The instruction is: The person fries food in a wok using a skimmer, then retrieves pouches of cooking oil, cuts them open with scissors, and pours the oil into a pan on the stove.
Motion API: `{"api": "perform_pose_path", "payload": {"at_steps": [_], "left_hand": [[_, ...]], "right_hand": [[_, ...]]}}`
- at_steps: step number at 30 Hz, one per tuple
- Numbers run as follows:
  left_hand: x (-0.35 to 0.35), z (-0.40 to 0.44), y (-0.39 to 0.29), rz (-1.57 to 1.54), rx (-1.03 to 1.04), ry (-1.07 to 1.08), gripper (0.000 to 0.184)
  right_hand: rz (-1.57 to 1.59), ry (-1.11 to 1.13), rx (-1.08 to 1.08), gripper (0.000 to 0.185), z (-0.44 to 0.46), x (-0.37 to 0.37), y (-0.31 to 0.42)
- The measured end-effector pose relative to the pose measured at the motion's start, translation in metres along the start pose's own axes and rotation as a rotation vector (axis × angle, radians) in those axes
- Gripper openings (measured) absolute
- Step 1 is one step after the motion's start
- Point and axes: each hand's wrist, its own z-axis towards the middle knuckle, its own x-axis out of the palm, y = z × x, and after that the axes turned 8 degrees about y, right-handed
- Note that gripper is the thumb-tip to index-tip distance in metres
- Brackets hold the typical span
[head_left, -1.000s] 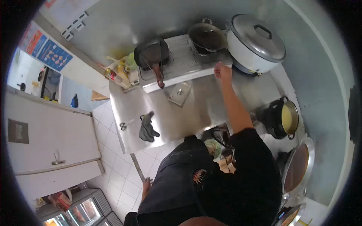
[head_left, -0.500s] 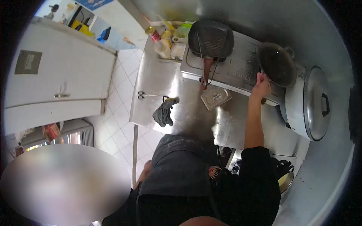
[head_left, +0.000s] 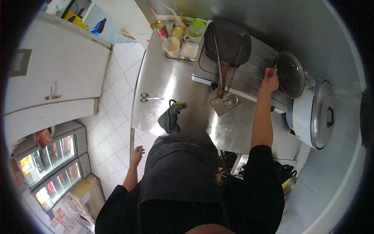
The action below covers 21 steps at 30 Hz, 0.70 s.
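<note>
My right hand point(head_left: 271, 80) pinches the left edge of a dark, shiny round pan or lid point(head_left: 290, 74); I cannot tell which. It stands steeply tilted over the right end of the stove point(head_left: 253, 76), beside a large white pot point(head_left: 306, 111) with a metal lid point(head_left: 323, 113). My left hand point(head_left: 137, 155) hangs low beside the table's left edge, fingers apart, holding nothing. On the stove sits a square grill pan point(head_left: 228, 43) with tongs point(head_left: 217, 58) lying across it.
The steel table point(head_left: 156, 82) carries scissors point(head_left: 151, 98), a dark cloth point(head_left: 170, 119) and a small metal container lid point(head_left: 226, 103). Cans point(head_left: 160, 29) and cups point(head_left: 171, 46) stand at the back left. Glass-door fridges point(head_left: 48, 160) are at the left, across the tiled floor.
My left hand has come further into view at the table's left side. My right hand still grips the round piece, which has turned more edge-on. The whole view has shifted slightly.
</note>
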Motion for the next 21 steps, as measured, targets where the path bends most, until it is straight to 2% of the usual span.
{"api": "perform_pose_path", "payload": {"at_steps": [2,5,6,8,9,11,14,17,19,21], "left_hand": [[-0.025,0.021,-0.019,0.023,0.105,-0.024,0.046],[-0.063,0.044,-0.057,0.039,0.076,0.148,0.038],[-0.068,0.047,-0.068,0.081,0.113,0.188,0.04],[-0.085,0.076,-0.06,0.028,-0.023,0.325,0.046],[-0.09,0.082,-0.064,0.071,-0.079,0.411,0.049],[-0.092,0.09,-0.085,0.319,-0.303,0.594,0.051],[-0.054,0.026,-0.205,0.958,-0.41,0.768,0.052],[-0.042,0.038,-0.234,1.017,-0.502,0.86,0.054],[-0.027,0.05,-0.257,1.055,-0.472,0.907,0.053],[0.004,0.041,-0.304,0.91,-0.203,0.96,0.038]], "right_hand": [[-0.105,0.017,-0.008,0.018,-0.007,0.005,0.001],[-0.35,0.068,-0.068,0.028,-0.046,0.006,0.009],[-0.389,0.068,-0.077,0.03,-0.061,-0.005,0.008],[-0.305,0.096,-0.062,0.027,-0.091,-0.029,0.004],[-0.436,0.001,0.033,0.023,-0.111,-0.029,0.008],[-0.618,-0.098,0.167,0.021,-0.142,-0.042,0.022],[-0.732,-0.096,0.262,0.022,-0.166,-0.085,0.024],[-0.707,-0.101,0.303,0.023,-0.167,-0.136,0.039],[-0.717,-0.109,0.32,0.024,-0.161,-0.162,0.051],[-0.714,-0.099,0.324,0.029,-0.153,-0.189,0.057]]}}
